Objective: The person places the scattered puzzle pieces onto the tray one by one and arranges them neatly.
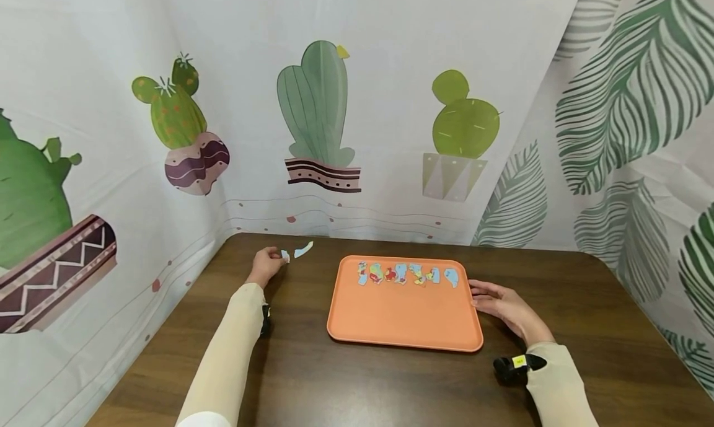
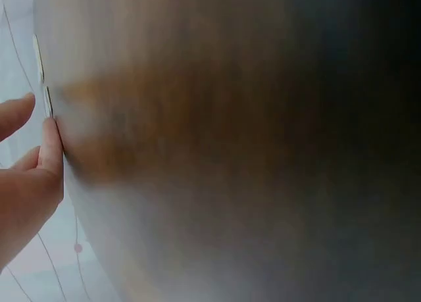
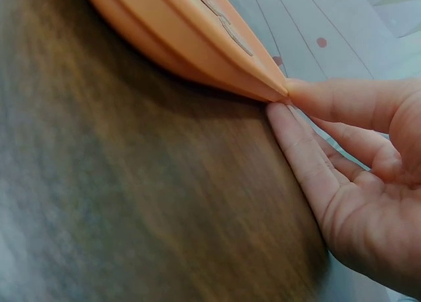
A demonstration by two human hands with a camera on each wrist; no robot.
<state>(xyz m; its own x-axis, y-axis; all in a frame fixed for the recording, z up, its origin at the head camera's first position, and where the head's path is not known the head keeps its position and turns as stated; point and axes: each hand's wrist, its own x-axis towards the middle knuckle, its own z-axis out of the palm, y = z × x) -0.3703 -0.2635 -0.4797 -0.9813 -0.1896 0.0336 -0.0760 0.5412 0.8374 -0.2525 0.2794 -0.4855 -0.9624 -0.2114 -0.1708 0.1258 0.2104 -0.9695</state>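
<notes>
Far left on the table, my left hand (image 1: pixel 264 266) has its fingertips at a small pale-blue puzzle piece (image 1: pixel 286 256). In the left wrist view one fingertip meets the piece's edge (image 2: pixel 48 101), while the thumb stands apart from it. Just right of that piece lies a longer pale-blue and yellow piece (image 1: pixel 304 250). My right hand (image 1: pixel 506 309) pinches the right rim of an orange tray (image 1: pixel 401 318), thumb at the top of the rim and a finger below it in the right wrist view. Several colourful puzzle pieces (image 1: pixel 401 272) lie in a row along the tray's far side.
The brown wooden table (image 1: pixel 357 383) extends around the tray. Behind it and along the left side hangs a white cloth (image 1: pixel 390 105) printed with cacti and leaves. A black wrist camera (image 1: pixel 510 368) is strapped to the right wrist.
</notes>
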